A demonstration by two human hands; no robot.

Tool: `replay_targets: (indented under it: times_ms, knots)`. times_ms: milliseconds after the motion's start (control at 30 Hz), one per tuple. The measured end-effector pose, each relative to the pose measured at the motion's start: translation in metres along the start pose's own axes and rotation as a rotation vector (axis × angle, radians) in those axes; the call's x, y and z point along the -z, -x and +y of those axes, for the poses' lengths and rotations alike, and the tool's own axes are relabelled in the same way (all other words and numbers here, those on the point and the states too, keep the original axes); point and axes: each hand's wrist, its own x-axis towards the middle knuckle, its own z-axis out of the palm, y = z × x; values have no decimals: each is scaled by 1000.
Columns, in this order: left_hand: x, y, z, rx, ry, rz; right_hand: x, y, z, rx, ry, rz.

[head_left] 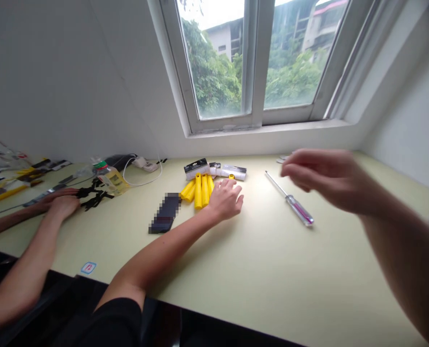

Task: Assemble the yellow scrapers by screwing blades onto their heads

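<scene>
My left hand (226,198) rests low over the table with its fingers spread, at the right side of several yellow plastic handles (199,191). Just beyond its fingertips the end of another yellow piece (231,177) shows; whether the fingers touch it, I cannot tell. My right hand (317,174) is raised above the table on the right, smeared by motion, its fingers bent downward. Below and left of that hand lies a screwdriver (290,198) with a clear and purple handle, its tip pointing away from me. Small silvery pieces (282,158) lie behind the right hand, partly hidden.
Black-and-white packages (196,168) lie behind the handles. A dark phone-like slab (166,212), partly pixelated, is left of them. Further left are a bottle of yellow liquid (113,180), a white cable (142,184), black strips (96,196) and another person's hands (65,205).
</scene>
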Motion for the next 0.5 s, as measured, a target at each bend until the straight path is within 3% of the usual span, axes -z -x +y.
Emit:
replay_targets:
  times_ms: [100,233,367,500]
  knots:
    - [5,1,-12,82,-126,-30,-30,-16,9,-98,64,-229]
    - [12,35,-46,173,-166,-99,-89,-18,32,-158,100,-390]
    - [17,55,-76,207,-109,-309,-129,-11,30,-83,145,-396]
    - [10,45,-78,302,-105,-372,-152,-20,16,-57,234,-329]
